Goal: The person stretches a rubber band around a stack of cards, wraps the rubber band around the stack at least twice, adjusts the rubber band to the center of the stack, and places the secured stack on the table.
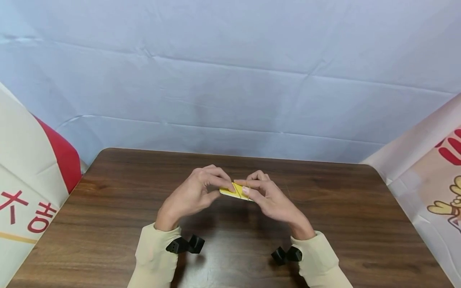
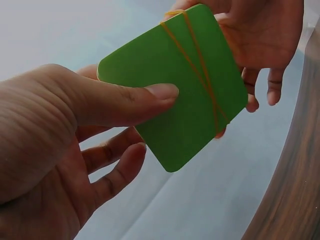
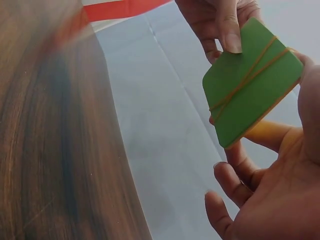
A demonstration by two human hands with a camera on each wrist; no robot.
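A thin stack of cards (image 1: pixel 238 190) with rounded corners is held above the table between both hands. Its upper face looks yellow in the head view; the other face is green in both wrist views. An orange rubber band (image 2: pixel 206 85) goes round the stack and crosses itself on the green face. My left hand (image 1: pixel 194 194) pinches one end, thumb flat on the green side in the left wrist view. At the banded end, my right hand (image 1: pixel 275 202) grips the stack between thumb and fingers; some of its fingertips are hidden behind the cards.
Below the hands is a dark brown wooden table (image 1: pixel 108 224) with rounded far corners. A pale blue-white cloth (image 1: pixel 230 80) hangs behind it. Printed sheets flank it, one at the left (image 1: pixel 29 172) and one at the right (image 1: pixel 432 188).
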